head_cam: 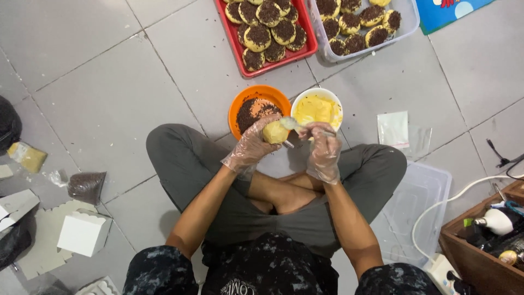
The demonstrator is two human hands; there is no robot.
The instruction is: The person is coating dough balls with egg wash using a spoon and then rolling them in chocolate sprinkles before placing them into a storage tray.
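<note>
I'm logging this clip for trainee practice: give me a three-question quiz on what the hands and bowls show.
1. True or false: the left hand holds a round yellow pastry.
2. Which bowl holds the chocolate sprinkles? A) white bowl B) orange bowl C) clear tub
3. Fill in: the right hand holds a ____ that carries yellow cream.

Key
1. True; both hands wear clear plastic gloves.
2. B; the white bowl beside it holds yellow cream.
3. Spoon, its tip at the pastry.
</note>
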